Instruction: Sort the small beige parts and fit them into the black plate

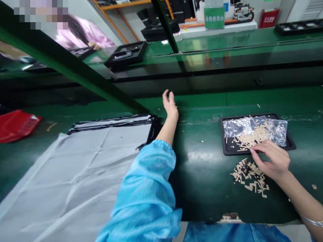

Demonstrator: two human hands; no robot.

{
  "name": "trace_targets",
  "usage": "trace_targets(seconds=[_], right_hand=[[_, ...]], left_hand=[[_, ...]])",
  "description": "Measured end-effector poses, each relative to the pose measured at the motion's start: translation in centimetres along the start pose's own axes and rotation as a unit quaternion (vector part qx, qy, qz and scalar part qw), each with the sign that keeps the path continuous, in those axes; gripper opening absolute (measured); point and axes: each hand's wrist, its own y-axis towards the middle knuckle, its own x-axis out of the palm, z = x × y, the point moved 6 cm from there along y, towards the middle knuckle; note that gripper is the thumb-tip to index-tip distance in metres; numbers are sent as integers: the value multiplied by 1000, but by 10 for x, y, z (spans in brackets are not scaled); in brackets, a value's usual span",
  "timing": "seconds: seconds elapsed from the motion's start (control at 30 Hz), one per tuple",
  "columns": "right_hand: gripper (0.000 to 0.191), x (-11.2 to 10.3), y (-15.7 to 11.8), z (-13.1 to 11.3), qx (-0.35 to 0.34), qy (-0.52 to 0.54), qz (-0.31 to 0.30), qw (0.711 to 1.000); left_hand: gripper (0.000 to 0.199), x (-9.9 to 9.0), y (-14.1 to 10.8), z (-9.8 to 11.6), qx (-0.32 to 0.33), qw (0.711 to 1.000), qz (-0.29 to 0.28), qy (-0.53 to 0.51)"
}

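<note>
My left hand [171,104] reaches out over the green bench, beyond the sheet-covered stack. Its fingers are bent and apart; a tiny dark speck shows at one fingertip, and I cannot tell whether it is held. At the near rim of a shallow black tray [224,152], my right hand [274,158] has thumb and forefinger pinched together; what is between them is too small to make out. Inside the tray, many small beige strips [254,134] lie on a clear plastic bag [279,131]. Just below it, a pile of beige and dark pieces [252,176] lies on the bench, partly under my right hand.
A thin white sheet [83,174] covers much of the left side, with a black-edged stack [113,122] behind. A green post [88,79] slants across. Farther left lies something red [19,124]. Across the raised ledge, a person in pink [91,32] sits near a black tray [126,53].
</note>
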Motion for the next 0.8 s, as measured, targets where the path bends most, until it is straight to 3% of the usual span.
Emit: trace_targets(seconds=[0.07, 0.13, 0.2, 0.3, 0.4, 0.5, 0.6, 0.7, 0.8], right_hand=[[28, 1, -2, 0, -3, 9, 2, 1000], [26, 3, -4, 1, 1, 12, 1, 1000], [23, 5, -6, 3, 11, 12, -2, 1000], [18, 5, -6, 5, 45, 27, 0, 999], [10, 5, -6, 16, 176, 116, 2, 978], [8, 15, -11, 27, 319, 294, -27, 900], [9, 19, -15, 31, 367, 398, -30, 840], [9, 20, -20, 38, 395, 406, -5, 824], [7, 15, -24, 43, 418, 359, 45, 833]], left_hand=[[50, 16, -17, 10, -50, 981, -46, -180], [57, 41, -43, 29, -78, 933, -167, -309], [61, 63, -76, 48, -105, 877, -290, -369], [62, 87, -129, 63, -147, 833, -387, -367], [58, 107, -178, 64, -158, 822, -441, -324], [50, 119, -218, 56, -131, 839, -453, -271], [43, 125, -250, 49, -113, 832, -491, -234], [38, 126, -269, 48, -110, 797, -539, -250], [36, 124, -272, 48, -114, 781, -551, -272]])
